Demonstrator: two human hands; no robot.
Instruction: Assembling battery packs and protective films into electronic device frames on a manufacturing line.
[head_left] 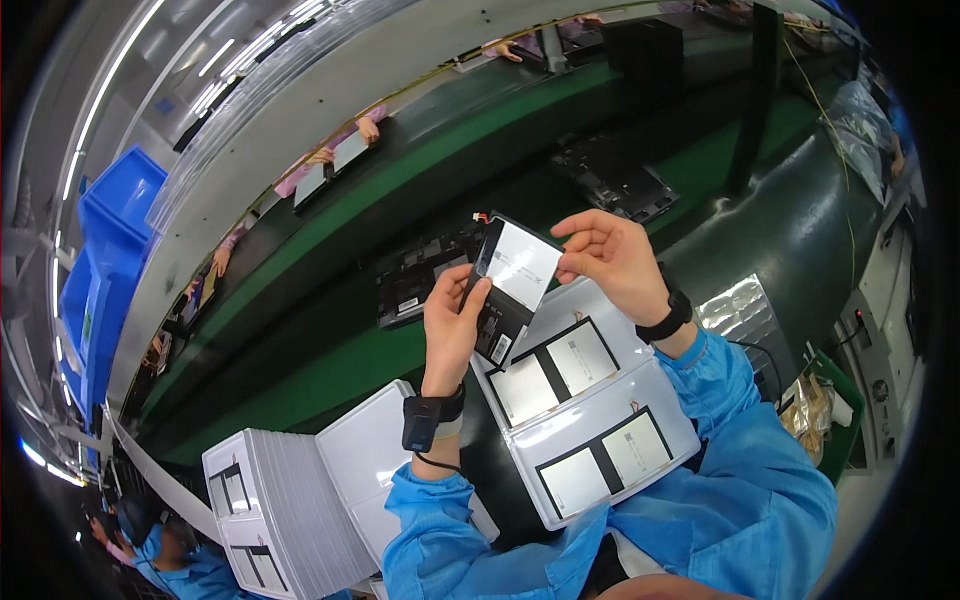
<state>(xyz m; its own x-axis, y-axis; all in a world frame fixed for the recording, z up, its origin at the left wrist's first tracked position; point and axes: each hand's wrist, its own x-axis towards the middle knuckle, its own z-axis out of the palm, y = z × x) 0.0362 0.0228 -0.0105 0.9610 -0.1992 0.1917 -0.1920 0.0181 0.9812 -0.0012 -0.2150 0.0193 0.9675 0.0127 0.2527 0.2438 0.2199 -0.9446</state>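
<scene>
A flat battery pack with white cells, a black border and a small red-wired connector (pixel 482 217) is held up tilted before me. My left hand (pixel 450 325) grips this battery pack (pixel 520 265) by its lower left side, thumb on its face. At its upper right corner my right hand (pixel 615 262) is pinched, thumb against forefinger; whether a thin film lies between them is too small to tell. Below is a white plastic tray (pixel 683 425) holding an upper battery pack (pixel 580 362) and a lower battery pack (pixel 638 448). Behind my left hand sits an opened black laptop base (pixel 405 285), partly hidden.
A tall stack of white trays (pixel 320 520) stands at lower left. Another laptop base (pixel 618 180) lies farther along the green bench (pixel 300 350). Beyond a grey rail (pixel 270 140) co-workers' hands (pixel 368 130) hold panels. A silver sheet (pixel 735 305) and blue bins (pixel 110 230) flank the bench.
</scene>
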